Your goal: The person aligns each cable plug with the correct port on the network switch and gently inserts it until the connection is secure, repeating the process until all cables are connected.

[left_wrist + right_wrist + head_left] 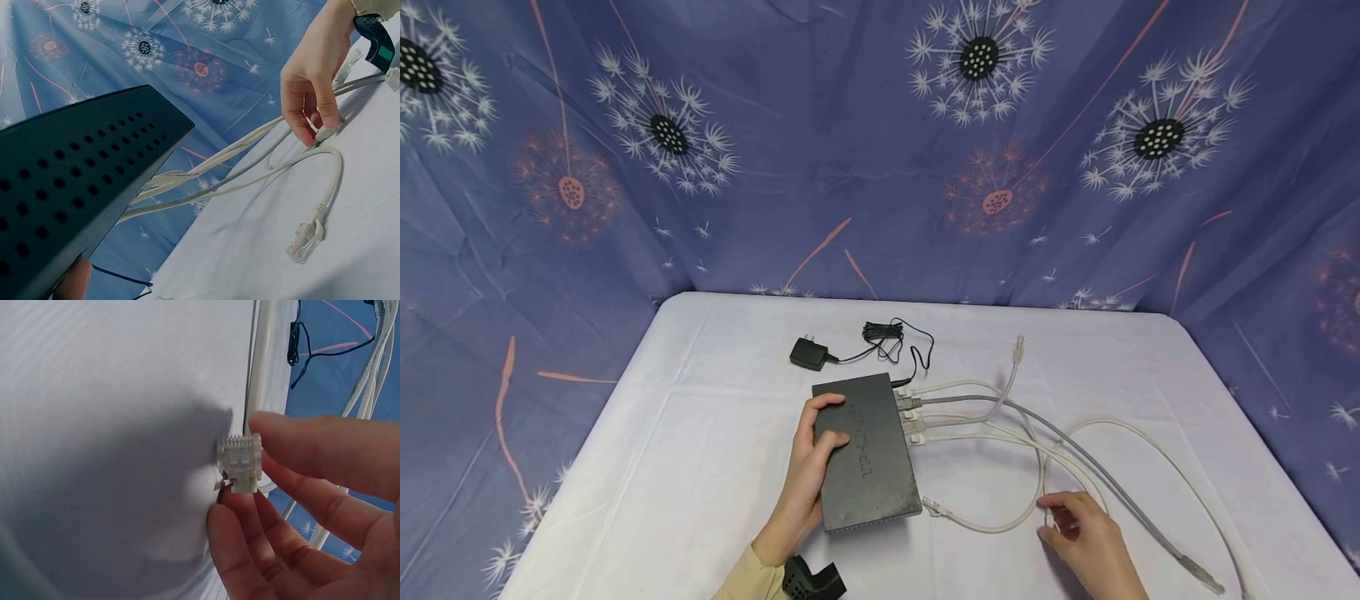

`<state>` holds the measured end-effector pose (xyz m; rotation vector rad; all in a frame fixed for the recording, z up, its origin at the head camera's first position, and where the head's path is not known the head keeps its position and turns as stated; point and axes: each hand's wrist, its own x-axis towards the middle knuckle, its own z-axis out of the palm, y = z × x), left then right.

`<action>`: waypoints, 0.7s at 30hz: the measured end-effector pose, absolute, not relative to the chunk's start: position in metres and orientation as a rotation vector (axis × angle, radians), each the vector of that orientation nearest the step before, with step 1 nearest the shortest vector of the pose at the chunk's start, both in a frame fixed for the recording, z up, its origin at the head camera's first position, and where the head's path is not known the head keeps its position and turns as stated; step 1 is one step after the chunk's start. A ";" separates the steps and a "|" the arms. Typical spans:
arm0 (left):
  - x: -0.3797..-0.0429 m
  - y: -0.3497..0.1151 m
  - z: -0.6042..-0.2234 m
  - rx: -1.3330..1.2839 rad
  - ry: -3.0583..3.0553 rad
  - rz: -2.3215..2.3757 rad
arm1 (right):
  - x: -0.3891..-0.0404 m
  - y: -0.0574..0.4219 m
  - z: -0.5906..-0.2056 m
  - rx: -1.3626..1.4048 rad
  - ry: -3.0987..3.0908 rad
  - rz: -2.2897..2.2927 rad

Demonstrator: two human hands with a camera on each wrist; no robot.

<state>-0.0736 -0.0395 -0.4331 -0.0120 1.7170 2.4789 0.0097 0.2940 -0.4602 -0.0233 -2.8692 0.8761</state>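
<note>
My left hand [805, 479] grips a black network switch [874, 467] along its left side, thumb and fingertip over its top. In the left wrist view its perforated side [75, 172] looms close, tilted above the table. Several white network cables and one grey network cable [977, 398] are plugged into its right edge. Low on the right, my right hand [1093, 537] pinches the end of a white network cable; its clear plug [240, 456] shows gold contacts between thumb and fingers. Another loose plug [934, 507] lies near the switch's front corner.
Behind the switch lie a black power adapter [808, 353] and its bundled cord [883, 332], which runs to the switch. One cable's plug [1018, 348] points to the back. The grey cable's far end [1201, 575] lies near the front right. A patterned blue curtain [850, 150] surrounds the white table [715, 400].
</note>
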 end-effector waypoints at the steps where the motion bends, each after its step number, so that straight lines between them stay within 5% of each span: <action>1: -0.073 -0.039 -0.433 -0.012 1.717 2.478 | 0.010 0.294 -0.460 -0.034 -2.878 0.880; 21: -0.074 -0.039 -0.435 -0.002 1.724 2.483 | 0.009 0.289 -0.451 -0.199 -2.884 1.021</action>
